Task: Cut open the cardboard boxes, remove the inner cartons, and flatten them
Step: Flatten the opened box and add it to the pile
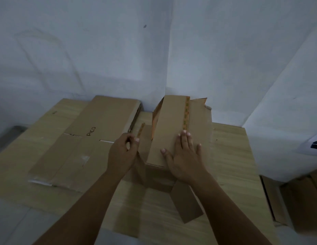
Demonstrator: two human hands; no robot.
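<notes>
A brown cardboard box [170,124] with a strip of orange printed tape lies partly collapsed in the middle of the wooden table [232,156]. My right hand [185,156] presses flat on its top panel, fingers straight and spread. My left hand [123,152] sits at the box's left side, fingers curled round the edge of a side flap [142,138]. A loose flap [186,202] of the box sticks out toward me on the table. To the left lies a flattened carton [87,138] printed "PICO".
White walls meet in a corner right behind the table. More brown cardboard [299,200] stands on the floor at the lower right. A grey object [10,135] shows at the far left edge, beside the table.
</notes>
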